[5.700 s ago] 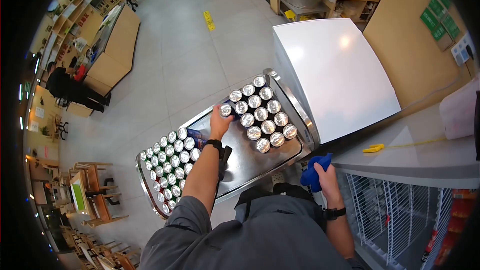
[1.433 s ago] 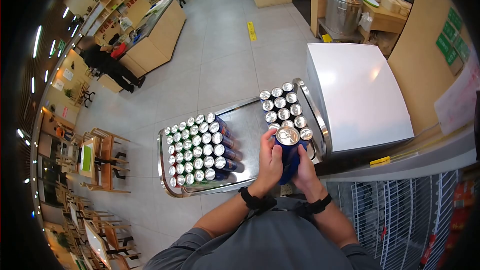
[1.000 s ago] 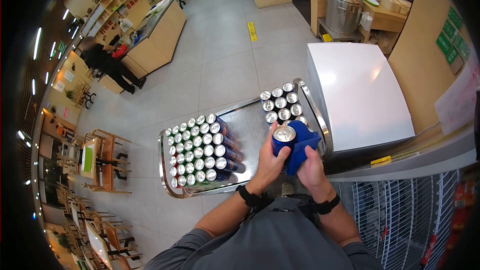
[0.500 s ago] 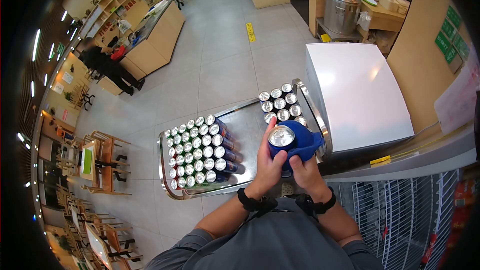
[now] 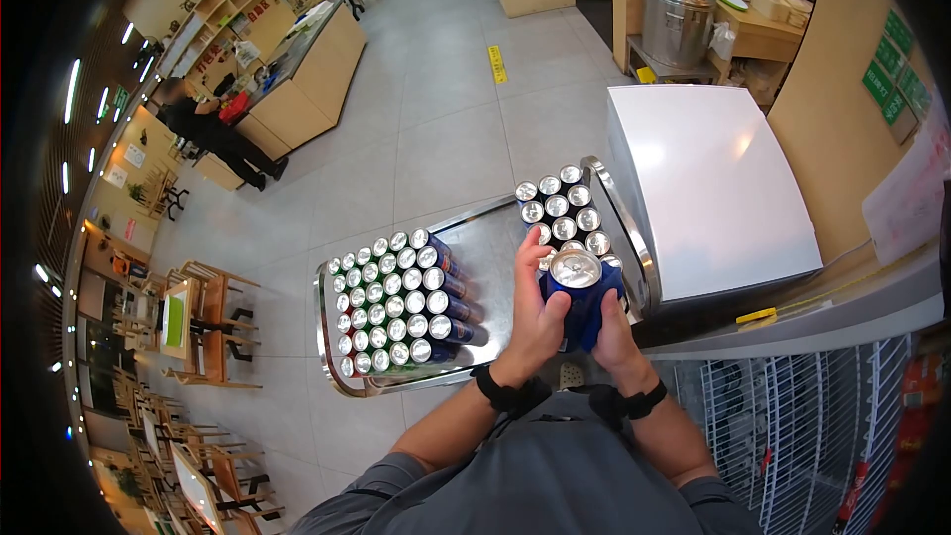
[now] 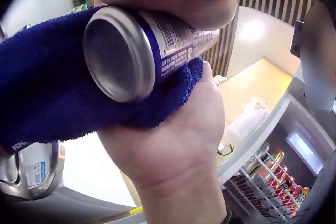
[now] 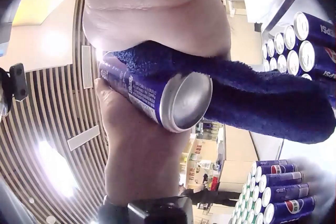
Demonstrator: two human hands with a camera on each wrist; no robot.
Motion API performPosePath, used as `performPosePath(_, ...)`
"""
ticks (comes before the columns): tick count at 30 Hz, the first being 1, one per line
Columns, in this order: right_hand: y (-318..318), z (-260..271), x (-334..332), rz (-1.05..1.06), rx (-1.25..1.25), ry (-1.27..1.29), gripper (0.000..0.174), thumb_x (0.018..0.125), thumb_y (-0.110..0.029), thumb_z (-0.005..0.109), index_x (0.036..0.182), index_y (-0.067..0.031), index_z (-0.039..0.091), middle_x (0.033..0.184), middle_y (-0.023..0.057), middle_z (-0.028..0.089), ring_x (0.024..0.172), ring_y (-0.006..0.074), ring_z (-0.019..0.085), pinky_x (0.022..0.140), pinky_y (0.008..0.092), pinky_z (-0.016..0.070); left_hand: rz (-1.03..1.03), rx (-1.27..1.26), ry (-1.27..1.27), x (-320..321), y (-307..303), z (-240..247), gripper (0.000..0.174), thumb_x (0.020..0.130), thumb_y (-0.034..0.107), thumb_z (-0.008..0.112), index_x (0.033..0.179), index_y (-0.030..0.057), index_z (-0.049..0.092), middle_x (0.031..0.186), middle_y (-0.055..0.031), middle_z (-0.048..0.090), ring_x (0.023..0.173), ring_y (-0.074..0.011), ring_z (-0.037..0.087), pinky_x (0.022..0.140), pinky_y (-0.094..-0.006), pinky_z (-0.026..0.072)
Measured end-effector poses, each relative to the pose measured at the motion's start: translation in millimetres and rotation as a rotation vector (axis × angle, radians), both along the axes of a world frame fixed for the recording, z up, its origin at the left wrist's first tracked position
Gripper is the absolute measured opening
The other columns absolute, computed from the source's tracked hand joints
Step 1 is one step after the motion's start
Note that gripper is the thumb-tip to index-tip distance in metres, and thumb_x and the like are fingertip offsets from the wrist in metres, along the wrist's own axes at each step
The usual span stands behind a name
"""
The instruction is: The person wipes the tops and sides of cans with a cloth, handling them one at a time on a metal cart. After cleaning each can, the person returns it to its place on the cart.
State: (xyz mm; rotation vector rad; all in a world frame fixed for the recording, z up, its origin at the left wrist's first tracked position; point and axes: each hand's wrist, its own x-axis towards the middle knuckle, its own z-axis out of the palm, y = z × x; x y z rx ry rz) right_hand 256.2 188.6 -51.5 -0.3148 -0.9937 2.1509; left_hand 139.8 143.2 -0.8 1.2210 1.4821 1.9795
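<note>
In the head view, a blue drink can [image 5: 576, 270] is held lid up in front of the body, over the trolley's near right end. My left hand [image 5: 536, 329] grips it from the left, thumb along the side. From the right, my right hand [image 5: 615, 337] holds a dark blue cloth [image 5: 600, 303] against the can. Both wrist views show the can's bare silver bottom [image 6: 118, 58] and printed side [image 7: 142, 90]. A long fold of the fluffy cloth [image 7: 273, 98] hangs past the can.
A steel trolley [image 5: 485, 238] carries a large group of cans [image 5: 392, 306] at left and a smaller group [image 5: 557, 206] at right. Beyond its right end stands a white-topped cabinet [image 5: 708, 188]. Wire racks [image 5: 763, 426] are at lower right; a person [image 5: 213, 129] stands far left.
Several seconds ago my left hand held a can over the trolley, away from the cloth. Since then both hands have met around a can. The cloth, spread out to the right half a second ago, now shows less.
</note>
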Motion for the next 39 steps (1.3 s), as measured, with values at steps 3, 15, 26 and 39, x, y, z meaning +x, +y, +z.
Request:
performPosePath(3,-3,-6,-3,-0.065,-0.043,0.003,0.07,0.106,-0.056,0.041,0.151,-0.0029,0.035,0.146,0.0076,0.05,0.131,0.017,0.051,0.111,0.0346,0.0415,0.053,0.005,0.052,-6,-1,-8,0.054,0.092,0.047,0.068,0.119,0.0009,0.06,0.152,-0.0263,0.041,0.138,-0.038,0.045,0.112,-0.0464,0.0357)
performPosePath(15,8,39,-5,-0.172,-0.149,0.096,0.073,0.105,-0.063,0.034,0.143,-0.0018,0.048,0.137,0.0114,0.06,0.125,0.0222,0.059,0.107,0.0371,0.0474,0.006,-0.227,0.357,5,-15,15,0.057,0.106,0.037,0.048,0.143,-0.0062,0.049,0.149,-0.0268,0.049,0.137,-0.0373,0.049,0.114,-0.041,0.0359)
performPosePath(26,9,29,-11,-0.096,-0.068,-0.014,0.08,0.103,-0.067,0.029,0.148,-0.0016,0.042,0.142,0.0128,0.055,0.127,0.0236,0.058,0.106,0.0388,0.0494,-0.09,-0.197,0.396,-18,-6,16,0.108,0.082,0.068,0.072,0.153,-0.0052,0.036,0.157,-0.0244,0.037,0.146,-0.0351,0.038,0.119,-0.042,0.0293)
performPosePath(39,13,28,-5,0.239,-0.241,-0.03,0.082,0.101,-0.071,0.027,0.147,-0.0044,0.046,0.141,0.0133,0.057,0.126,0.0241,0.06,0.107,0.0391,0.0504,-0.075,-0.11,0.631,-26,-15,25,0.068,0.065,0.034,0.089,0.121,0.0026,0.065,0.151,-0.022,0.047,0.145,-0.0463,0.035,0.116,-0.0556,0.0313)
